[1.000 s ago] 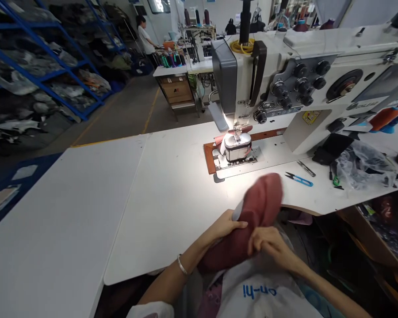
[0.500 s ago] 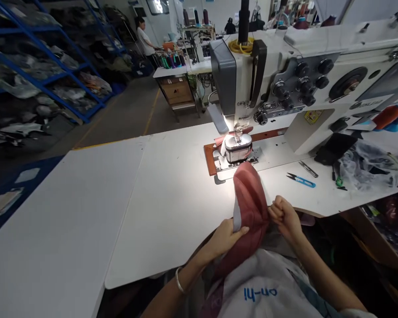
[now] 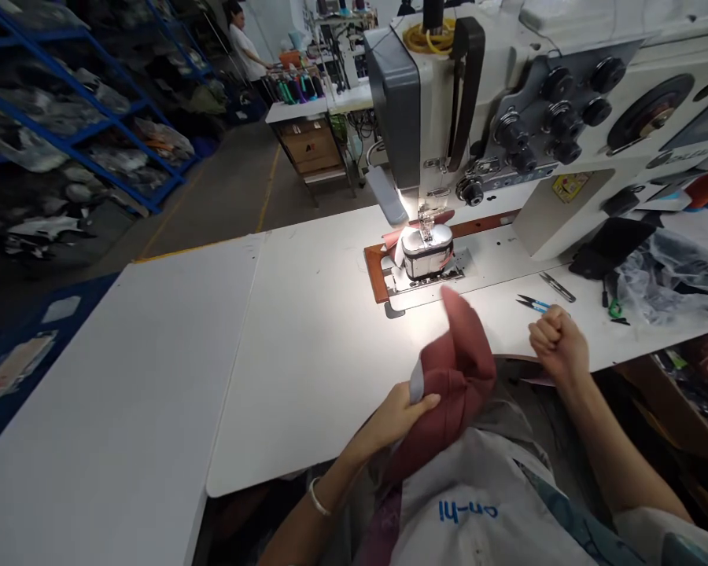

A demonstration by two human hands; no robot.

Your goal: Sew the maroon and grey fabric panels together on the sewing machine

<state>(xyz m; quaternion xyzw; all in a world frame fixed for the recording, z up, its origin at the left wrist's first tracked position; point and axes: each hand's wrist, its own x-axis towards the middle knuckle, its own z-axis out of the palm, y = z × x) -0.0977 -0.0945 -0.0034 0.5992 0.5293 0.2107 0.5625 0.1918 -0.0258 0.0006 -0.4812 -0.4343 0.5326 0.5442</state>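
Observation:
My left hand (image 3: 402,410) grips a dusty-red fabric piece (image 3: 457,381), thumb on top, at an edge where a light grey underside shows. The fabric is folded and bent, its pointed upper end standing up over the table's front edge, its lower part against my lap. My right hand (image 3: 558,342) is closed in a fist, apart from the fabric on the right; whatever the fingers may hold is hidden. Just behind that fist lie blue thread snips (image 3: 534,303), partly covered by it. Beyond the fabric, the sewing machine's presser foot (image 3: 427,228) sits above a rounded metal-topped block (image 3: 428,251).
The white sewing machine (image 3: 513,86) rises over the white table (image 3: 295,330). Metal tweezers (image 3: 558,287), a black pouch (image 3: 610,245) and clear plastic bags (image 3: 672,275) lie at right. Blue shelving (image 3: 94,110) stands left; a person (image 3: 248,51) is in the far background.
My right hand has moved away from the fabric to the right and slightly up, still closed. The fabric's top has folded and tilted; my left hand keeps its grip. The view has shifted slightly.

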